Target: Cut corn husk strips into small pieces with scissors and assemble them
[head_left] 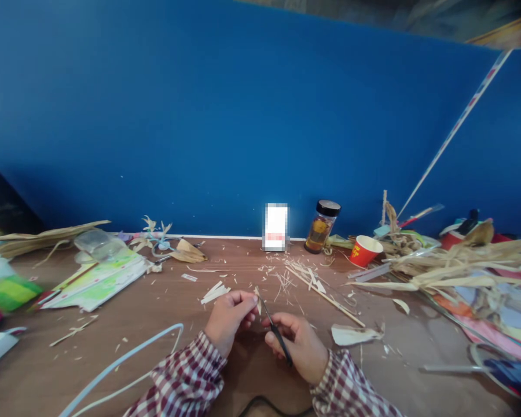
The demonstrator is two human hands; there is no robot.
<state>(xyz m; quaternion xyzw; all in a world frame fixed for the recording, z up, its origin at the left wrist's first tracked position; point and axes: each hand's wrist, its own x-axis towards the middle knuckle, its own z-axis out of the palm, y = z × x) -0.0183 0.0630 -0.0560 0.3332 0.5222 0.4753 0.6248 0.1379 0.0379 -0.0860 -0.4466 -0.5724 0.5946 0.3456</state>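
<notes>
My left hand (233, 317) is closed in a pinch around a small pale piece of corn husk (259, 302), just above the brown table. My right hand (297, 343) is wrapped round a slim black-handled tool (278, 337) with a thin metal shaft. Its narrow tip points up and left, at the husk piece by my left fingertips; whether they touch is not clear. Cut husk strips (216, 292) lie just beyond my left hand. Thin slivers and a long thin stick (336, 304) are spread ahead of my right hand. Beside that hand lies a broad pale husk piece (351, 335).
A lidded jar (322, 227) of amber liquid and a red paper cup (366, 251) stand near the blue partition (200, 127). Dried husks (434, 272) pile up at right. A green-painted sheet (99, 286) lies left, and a white cable (125, 350) loops beside my left sleeve.
</notes>
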